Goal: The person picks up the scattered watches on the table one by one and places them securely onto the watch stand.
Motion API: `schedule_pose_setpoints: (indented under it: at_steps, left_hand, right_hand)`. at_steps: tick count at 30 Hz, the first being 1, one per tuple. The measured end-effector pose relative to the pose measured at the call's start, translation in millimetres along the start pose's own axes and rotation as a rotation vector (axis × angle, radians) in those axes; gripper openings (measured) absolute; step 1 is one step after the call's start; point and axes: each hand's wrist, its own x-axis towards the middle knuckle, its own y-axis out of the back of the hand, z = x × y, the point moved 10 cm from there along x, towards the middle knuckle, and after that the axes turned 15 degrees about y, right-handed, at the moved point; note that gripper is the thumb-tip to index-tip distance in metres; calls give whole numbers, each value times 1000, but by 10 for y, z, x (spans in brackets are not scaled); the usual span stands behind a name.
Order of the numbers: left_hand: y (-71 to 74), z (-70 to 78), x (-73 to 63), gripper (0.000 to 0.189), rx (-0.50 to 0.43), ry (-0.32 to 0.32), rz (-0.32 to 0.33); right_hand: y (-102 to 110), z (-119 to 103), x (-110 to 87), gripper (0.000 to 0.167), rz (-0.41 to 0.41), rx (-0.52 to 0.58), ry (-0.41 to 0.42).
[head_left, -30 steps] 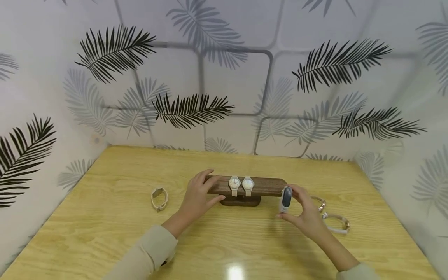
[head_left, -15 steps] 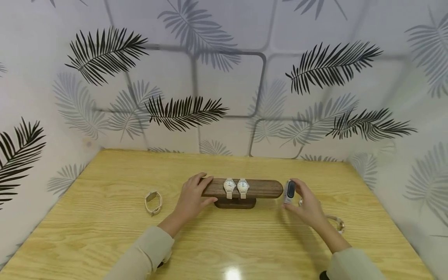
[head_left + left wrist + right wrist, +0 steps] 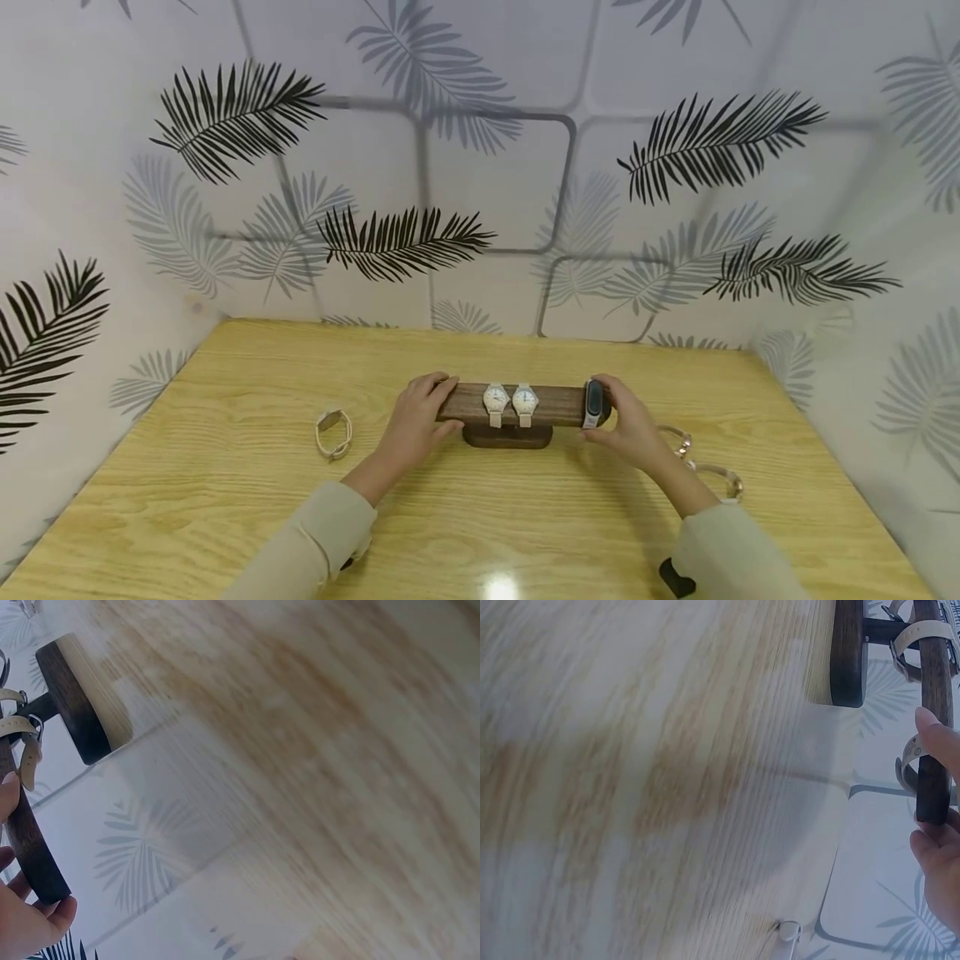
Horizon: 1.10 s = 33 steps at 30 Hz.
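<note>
A dark wooden watch stand [image 3: 553, 406] has a rounded bar on a short foot. Two pale-strapped watches [image 3: 496, 399] sit side by side round its middle. My left hand [image 3: 412, 423] grips the bar's left end, thumb in front and fingers over the top. At the right end, my right hand [image 3: 632, 427] pinches a fitness band with a dark oval screen and light strap [image 3: 593, 402]. The band is around the bar near its tip; in the right wrist view its open strap [image 3: 909, 766] curves below the bar.
On the wooden table [image 3: 480, 500], a pale-strapped watch [image 3: 333, 435] lies to the left. Two more strapped pieces, a nearer one [image 3: 726, 479] and a farther one [image 3: 684, 442], lie right of my right hand. A leaf-patterned wall [image 3: 495, 192] rises behind.
My right hand first moved the fitness band out past the bar's right end, then leftward onto it. My left hand has kept its hold on the left end.
</note>
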Motion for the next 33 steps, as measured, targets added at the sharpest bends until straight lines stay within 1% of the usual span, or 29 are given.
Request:
schedule_pose_setpoints:
  at_steps: [3, 9, 16, 25, 33]
  left_hand:
    - [-1, 7, -2, 59, -4, 3, -10]
    - [7, 17, -9, 55, 5, -2, -10]
    - [-6, 6, -6, 54, 1, -4, -12]
    - [-20, -5, 7, 54, -8, 6, -24]
    - [1, 10, 2, 53, -13, 6, -25]
  right_hand:
    - [-15, -10, 16, 76, -18, -44, -17]
    - [-86, -24, 80, 77, -53, -81, -9]
    - [-185, -62, 147, 81, -85, -154, -12]
    - [-284, -236, 253, 83, -104, -246, 59]
    - [-328, -308, 274, 83, -99, -316, 87]
